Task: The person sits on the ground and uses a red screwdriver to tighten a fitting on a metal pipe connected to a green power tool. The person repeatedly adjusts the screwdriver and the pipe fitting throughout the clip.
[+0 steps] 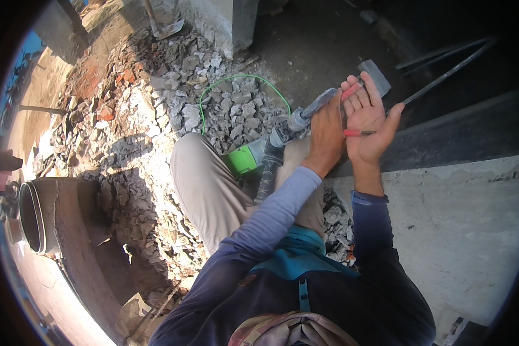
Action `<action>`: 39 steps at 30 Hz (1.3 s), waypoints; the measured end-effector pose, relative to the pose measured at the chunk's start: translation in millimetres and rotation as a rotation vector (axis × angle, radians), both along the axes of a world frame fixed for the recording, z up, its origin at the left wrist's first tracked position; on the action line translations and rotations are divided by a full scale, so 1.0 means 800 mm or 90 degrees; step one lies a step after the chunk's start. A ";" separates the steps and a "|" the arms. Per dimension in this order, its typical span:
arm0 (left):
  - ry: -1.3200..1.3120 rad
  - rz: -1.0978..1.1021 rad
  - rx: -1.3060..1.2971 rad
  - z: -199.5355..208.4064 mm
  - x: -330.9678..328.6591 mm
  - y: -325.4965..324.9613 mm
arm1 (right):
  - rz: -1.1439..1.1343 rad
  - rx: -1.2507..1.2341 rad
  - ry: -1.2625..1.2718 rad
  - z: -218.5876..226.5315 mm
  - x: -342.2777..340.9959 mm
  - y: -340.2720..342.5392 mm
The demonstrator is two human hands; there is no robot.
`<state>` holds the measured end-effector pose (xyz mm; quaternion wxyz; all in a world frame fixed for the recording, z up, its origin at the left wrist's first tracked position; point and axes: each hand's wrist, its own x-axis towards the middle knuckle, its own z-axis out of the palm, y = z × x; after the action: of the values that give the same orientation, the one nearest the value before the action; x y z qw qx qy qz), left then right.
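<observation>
My left hand (327,131) is back up, its fingers curled and partly hidden beside the front end of a green and grey power hammer (284,132). The tool lies across my thighs, its black handle (267,176) pointing toward me. My right hand (368,124) is turned palm up just right of the left, fingers stretched out and slightly bent. A thin red and black stick-like piece (358,133) crosses the lower right palm toward the left hand. Another red piece (352,90) shows by the right fingertips; its kind is unclear. Beyond them is a grey block-like thing (375,79).
Broken concrete rubble (236,109) covers the ground ahead and left, with a green cable (245,75) looping over it. A large drum-like container (57,216) lies at left. A concrete ledge (450,213) runs along my right; bent metal bars (450,69) stick out beyond it.
</observation>
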<state>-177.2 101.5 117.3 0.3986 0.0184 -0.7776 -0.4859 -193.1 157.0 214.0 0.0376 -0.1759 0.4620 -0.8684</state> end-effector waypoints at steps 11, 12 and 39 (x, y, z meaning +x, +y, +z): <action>0.034 -0.017 0.023 -0.001 -0.007 -0.006 | -0.113 0.012 -0.076 0.004 -0.002 -0.009; 0.028 -0.025 0.020 -0.003 -0.009 -0.007 | -0.117 0.011 -0.079 0.004 -0.002 -0.009; -0.071 -0.266 -0.045 0.020 0.006 -0.043 | -0.257 -0.003 -0.154 0.009 0.024 -0.008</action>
<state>-172.3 67.2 133.0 0.2457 -0.1302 -0.8022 -0.5283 -174.0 150.3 221.4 -0.0820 0.0249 0.4776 -0.8744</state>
